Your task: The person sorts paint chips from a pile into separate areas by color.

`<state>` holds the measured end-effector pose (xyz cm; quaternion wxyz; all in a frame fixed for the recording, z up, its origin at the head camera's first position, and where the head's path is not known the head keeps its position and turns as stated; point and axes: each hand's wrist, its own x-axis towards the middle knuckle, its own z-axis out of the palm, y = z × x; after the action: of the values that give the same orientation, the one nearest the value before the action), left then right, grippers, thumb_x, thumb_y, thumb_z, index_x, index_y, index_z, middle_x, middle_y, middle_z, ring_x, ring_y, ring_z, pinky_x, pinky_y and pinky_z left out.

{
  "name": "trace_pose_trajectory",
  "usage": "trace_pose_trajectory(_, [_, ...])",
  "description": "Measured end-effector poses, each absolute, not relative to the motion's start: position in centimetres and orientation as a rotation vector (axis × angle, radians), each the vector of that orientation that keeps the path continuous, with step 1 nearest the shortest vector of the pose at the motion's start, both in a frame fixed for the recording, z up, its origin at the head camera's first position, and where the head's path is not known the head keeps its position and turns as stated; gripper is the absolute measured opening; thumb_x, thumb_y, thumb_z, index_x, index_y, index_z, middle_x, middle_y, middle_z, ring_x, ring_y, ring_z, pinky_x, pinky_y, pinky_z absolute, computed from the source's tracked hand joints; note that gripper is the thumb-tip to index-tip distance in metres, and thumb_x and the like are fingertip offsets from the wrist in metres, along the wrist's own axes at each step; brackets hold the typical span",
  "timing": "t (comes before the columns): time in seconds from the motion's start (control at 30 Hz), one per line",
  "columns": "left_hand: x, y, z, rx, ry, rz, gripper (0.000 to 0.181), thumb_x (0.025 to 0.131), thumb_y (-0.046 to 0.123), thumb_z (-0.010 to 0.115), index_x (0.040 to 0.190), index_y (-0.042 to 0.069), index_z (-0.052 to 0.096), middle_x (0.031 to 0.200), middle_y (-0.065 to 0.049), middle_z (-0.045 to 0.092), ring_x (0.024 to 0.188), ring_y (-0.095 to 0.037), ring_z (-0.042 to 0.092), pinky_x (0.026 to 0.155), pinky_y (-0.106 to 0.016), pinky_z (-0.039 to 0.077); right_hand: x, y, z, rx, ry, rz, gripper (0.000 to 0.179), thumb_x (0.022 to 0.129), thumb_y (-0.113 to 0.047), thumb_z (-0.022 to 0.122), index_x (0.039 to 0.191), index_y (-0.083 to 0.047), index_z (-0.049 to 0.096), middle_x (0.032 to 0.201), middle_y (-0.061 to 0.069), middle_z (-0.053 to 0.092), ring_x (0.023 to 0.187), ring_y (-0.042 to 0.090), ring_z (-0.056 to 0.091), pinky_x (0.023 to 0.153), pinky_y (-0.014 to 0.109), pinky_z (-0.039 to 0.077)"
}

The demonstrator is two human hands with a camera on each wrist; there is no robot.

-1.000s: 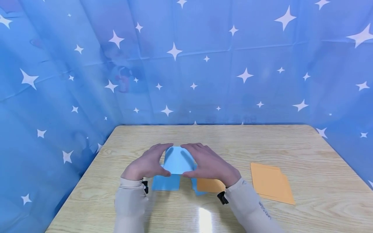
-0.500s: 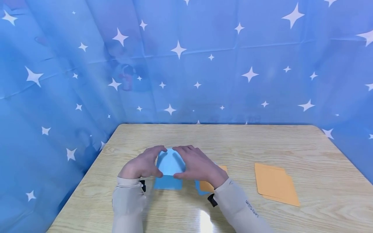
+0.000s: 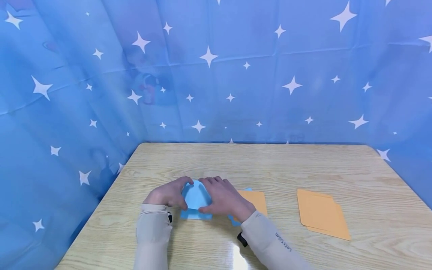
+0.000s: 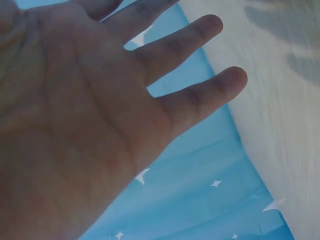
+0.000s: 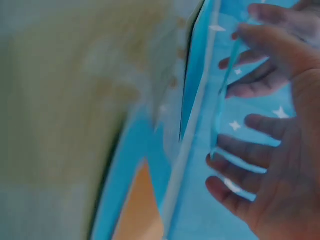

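Between both hands, a blue square card (image 3: 197, 195) lies roughly flat, close over another blue card (image 3: 195, 214) on the table. My left hand (image 3: 170, 194) grips its left edge, thumb at the near corner and fingers at the far one. My right hand (image 3: 221, 198) holds the right edge the same way. In the right wrist view, the held card (image 5: 227, 80) appears edge-on as a thin strip between thumb and fingertips. The left wrist view shows the left palm (image 4: 90, 110) with outer fingers stretched; the card is out of sight there.
Right of the hands, an orange card (image 3: 254, 200) overlaps a blue card (image 3: 235, 222), partly hidden by the right hand. Farther right lie overlapping orange cards (image 3: 320, 213). A blue star-patterned curtain (image 3: 249, 86) hangs behind the wooden table (image 3: 270, 165).
Both hands have carried the blue card left and then lowered it over the left blue card. More of the middle orange card shows now. The head view has shifted slightly.
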<state>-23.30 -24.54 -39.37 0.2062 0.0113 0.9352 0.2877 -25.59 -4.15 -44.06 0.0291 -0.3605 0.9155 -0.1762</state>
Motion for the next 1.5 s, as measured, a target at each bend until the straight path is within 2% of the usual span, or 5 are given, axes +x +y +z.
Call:
trace_pose_trajectory(0.4, [-23.7,-24.2,-40.7,0.000,2.618,0.721,0.081,0.068,-0.005,0.086,0.139,0.018,0.055,0.141,-0.010,0.056,0.111,-0.027,0.054,0.096,-0.047,0.048,-25.2,-4.6,-44.5,-1.067,2.815,-0.464,0.081,0.086,-0.052,0.077,0.151,-0.013,0.049,0.146,0.009,0.055,0.129,0.032,0.053,0.103,0.053,0.047])
trace_pose_trajectory(0.67, [-23.8,-23.6,-41.2,0.003,2.659,0.638,0.078,0.067,-0.003,0.087,0.136,0.019,0.057,0.133,-0.011,0.057,0.107,-0.030,0.052,0.086,-0.048,0.052,-24.8,-4.8,-44.8,-1.057,2.808,-0.424,0.078,0.085,-0.051,0.079,0.148,-0.012,0.052,0.139,0.007,0.058,0.122,0.030,0.054,0.095,0.048,0.050])
trace_pose_trajectory(0.8, [-23.7,-23.5,-41.3,0.016,2.670,0.634,0.078,0.067,-0.005,0.085,0.136,0.019,0.058,0.139,-0.011,0.053,0.110,-0.031,0.050,0.085,-0.050,0.053,-24.6,-4.8,-44.7,-1.064,2.793,-0.419,0.076,0.086,-0.051,0.079,0.146,-0.012,0.054,0.141,0.008,0.056,0.125,0.030,0.054,0.094,0.046,0.051])
trace_pose_trajectory(1.23, [-23.4,-22.8,-39.7,0.164,2.752,0.595,0.081,0.071,-0.002,0.085,0.143,0.014,0.053,0.153,-0.010,0.046,0.139,-0.034,0.043,0.101,-0.054,0.049,-24.8,-4.1,-43.3,-1.004,2.786,-0.392,0.079,0.090,-0.056,0.073,0.152,-0.014,0.048,0.155,0.011,0.046,0.143,0.033,0.043,0.113,0.054,0.041])
trace_pose_trajectory(1.5, [-22.6,-22.0,-38.0,0.245,2.830,0.598,0.076,0.077,0.000,0.081,0.145,0.012,0.051,0.158,-0.009,0.041,0.146,-0.037,0.037,0.103,-0.055,0.046,-25.6,-0.5,-40.3,-0.886,2.810,-0.587,0.081,0.090,-0.053,0.074,0.154,-0.014,0.045,0.160,0.013,0.040,0.148,0.038,0.035,0.118,0.060,0.031])
